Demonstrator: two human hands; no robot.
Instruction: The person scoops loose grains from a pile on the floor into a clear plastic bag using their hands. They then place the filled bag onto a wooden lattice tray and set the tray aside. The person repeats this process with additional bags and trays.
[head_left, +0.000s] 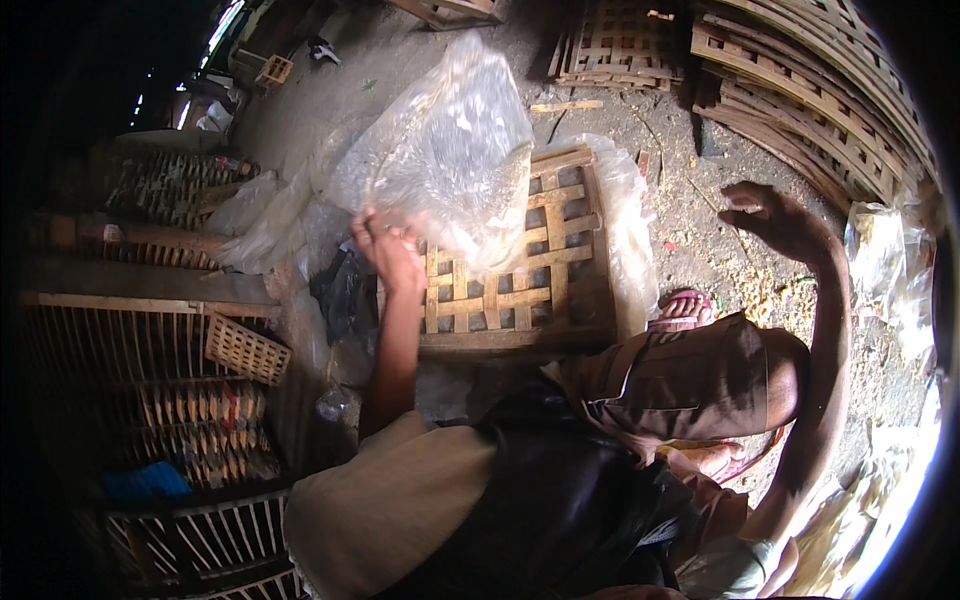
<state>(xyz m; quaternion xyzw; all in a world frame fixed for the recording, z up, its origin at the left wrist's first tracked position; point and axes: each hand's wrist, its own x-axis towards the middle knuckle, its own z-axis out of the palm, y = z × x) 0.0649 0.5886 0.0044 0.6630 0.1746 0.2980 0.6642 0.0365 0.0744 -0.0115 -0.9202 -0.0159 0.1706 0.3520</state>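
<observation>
My left hand (391, 251) grips the lower left edge of a clear plastic sheet (457, 142), both blurred by motion. The sheet hangs over a woven bamboo-lattice tray with a wooden frame (555, 247) and hides its upper left part. Pale bits cling to the plastic. More clear plastic (626, 225) lies along the right side of the tray. My right hand (780, 221) is raised above the littered floor at the right, fingers curved and thumb apart, with nothing in it.
Stacked slatted trays (802, 105) stand at the upper right, another lattice stack (622, 45) at the top. Slatted wooden racks (135, 352) fill the left, with a small lattice piece (247, 349). Crumpled plastic (262, 225) and a black plastic bag (341, 289) lie left of the tray.
</observation>
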